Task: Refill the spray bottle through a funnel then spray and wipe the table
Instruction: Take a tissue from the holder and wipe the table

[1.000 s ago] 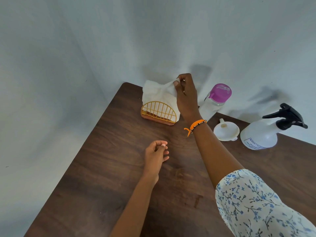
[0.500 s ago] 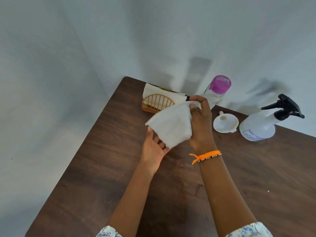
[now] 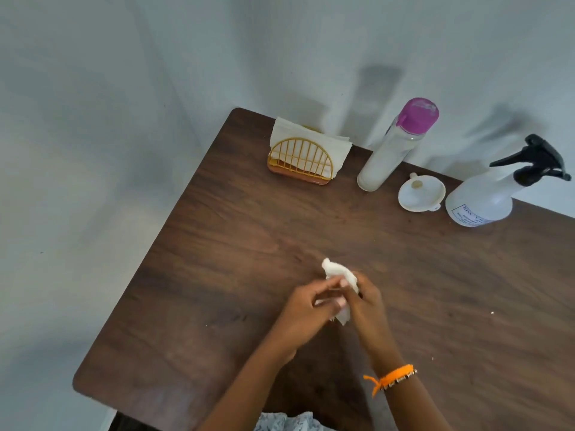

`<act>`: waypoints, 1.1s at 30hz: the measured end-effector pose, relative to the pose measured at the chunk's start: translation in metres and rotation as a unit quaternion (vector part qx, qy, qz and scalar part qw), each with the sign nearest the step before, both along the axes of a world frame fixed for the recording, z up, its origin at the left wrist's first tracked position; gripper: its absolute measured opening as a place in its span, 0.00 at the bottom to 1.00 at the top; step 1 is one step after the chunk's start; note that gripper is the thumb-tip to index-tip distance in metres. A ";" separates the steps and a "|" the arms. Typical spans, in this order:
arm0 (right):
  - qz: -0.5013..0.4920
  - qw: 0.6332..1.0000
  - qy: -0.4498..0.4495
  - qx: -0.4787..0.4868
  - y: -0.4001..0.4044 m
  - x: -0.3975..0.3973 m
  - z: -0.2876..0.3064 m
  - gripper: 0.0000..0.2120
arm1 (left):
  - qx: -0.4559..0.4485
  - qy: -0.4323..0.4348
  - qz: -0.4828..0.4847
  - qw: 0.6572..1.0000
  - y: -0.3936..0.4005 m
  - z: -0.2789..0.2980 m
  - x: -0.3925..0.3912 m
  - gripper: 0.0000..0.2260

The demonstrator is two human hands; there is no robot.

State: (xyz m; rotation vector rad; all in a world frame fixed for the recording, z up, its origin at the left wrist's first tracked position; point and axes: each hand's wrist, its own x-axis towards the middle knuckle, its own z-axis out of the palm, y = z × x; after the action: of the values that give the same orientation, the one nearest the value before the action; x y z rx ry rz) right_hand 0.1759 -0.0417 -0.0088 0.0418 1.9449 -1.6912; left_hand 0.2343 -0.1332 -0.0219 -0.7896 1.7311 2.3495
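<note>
- Both hands bunch one paper napkin over the table: the left hand pinches its near side and the right hand curls round the far side, likely wadding it for wiping.
- The spray bottle stands well beyond the grip to the right, its trigger head on, so filling looks finished.
- The funnel lies beside the spray bottle, set aside.
- The napkin holder stands far ahead, out of the wiping area.

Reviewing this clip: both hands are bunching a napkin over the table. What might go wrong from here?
1. The napkin is crumpled small between the left hand and right hand; a wad that small may wipe little of the table and could tear.
2. The funnel lies between the pink-capped bottle and the spray bottle; a broad wipe could knock any of them.
</note>
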 end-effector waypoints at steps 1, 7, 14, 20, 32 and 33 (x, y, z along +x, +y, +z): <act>-0.005 1.000 -0.005 0.015 0.004 0.003 -0.004 0.12 | 0.003 0.001 -0.023 1.000 0.003 -0.002 0.007 0.18; -0.027 0.977 0.151 0.147 -0.003 -0.015 -0.014 0.19 | -0.375 -0.045 0.023 0.926 -0.026 -0.019 0.049 0.16; 0.257 0.869 0.319 0.276 -0.060 -0.020 -0.049 0.23 | -0.555 -0.180 -0.146 0.799 -0.049 -0.052 0.070 0.53; 0.432 0.750 0.426 0.264 -0.027 0.026 -0.062 0.26 | -0.558 -0.176 -0.159 0.795 -0.049 -0.059 0.074 0.53; 0.363 0.796 0.400 0.273 -0.070 -0.025 -0.057 0.20 | -0.548 -0.173 -0.158 0.803 -0.049 -0.055 0.072 0.53; 0.377 0.788 0.410 0.261 -0.067 -0.012 -0.057 0.20 | -0.545 -0.173 -0.154 0.806 -0.050 -0.055 0.072 0.53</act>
State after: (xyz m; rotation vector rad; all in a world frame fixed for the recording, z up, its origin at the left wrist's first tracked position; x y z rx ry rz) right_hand 0.1638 -0.1085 -0.0661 -1.2807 2.4500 -0.5989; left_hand 0.3062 -0.1827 -0.0766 -0.8408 2.6621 0.7561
